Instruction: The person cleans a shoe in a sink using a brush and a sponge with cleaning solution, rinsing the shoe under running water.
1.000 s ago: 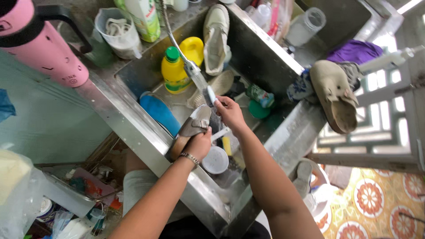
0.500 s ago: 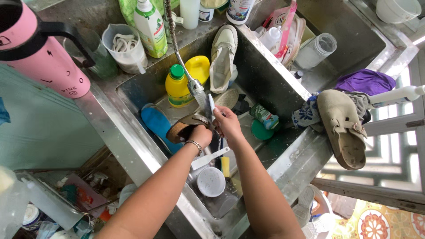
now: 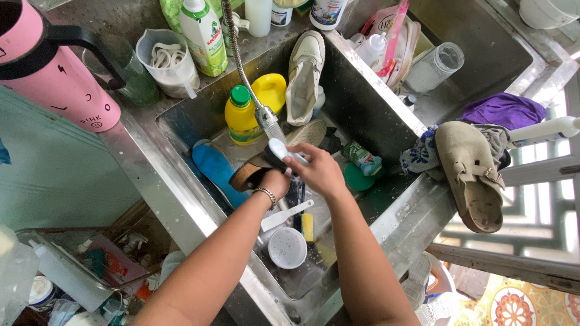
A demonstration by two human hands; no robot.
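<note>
Over the deep stainless-steel sink [image 3: 181, 130], the left hand [image 3: 275, 181], a thin metal bracelet at its wrist, has its fingers wrapped tight around a brown cork-soled sandal [image 3: 249, 174], holding it above the basin just under the chrome spray head [image 3: 269, 121] of a flexible hose. The right hand [image 3: 320, 172] has its fingers closed on the handle of a small white-and-dark scrubbing brush [image 3: 279, 151], whose head lies against the top of the sandal. Beneath the sandal a bright blue insole [image 3: 214, 166] leans along the sink's near wall. Behind the spray head stands a yellow detergent bottle with a green cap [image 3: 241, 118], and a white sneaker [image 3: 304, 75] is propped upright against the back right wall. Lower in the basin lie a white plastic spatula [image 3: 287, 215] and a round white lid [image 3: 287, 247]. On the right-hand counter edge a matching tan suede clog with a buckle [image 3: 470, 175] rests sole-side partly over the rim, next to a crumpled purple cloth [image 3: 502, 111]. On the left counter stands a large pink insulated jug with a black handle [image 3: 57, 75].
</note>
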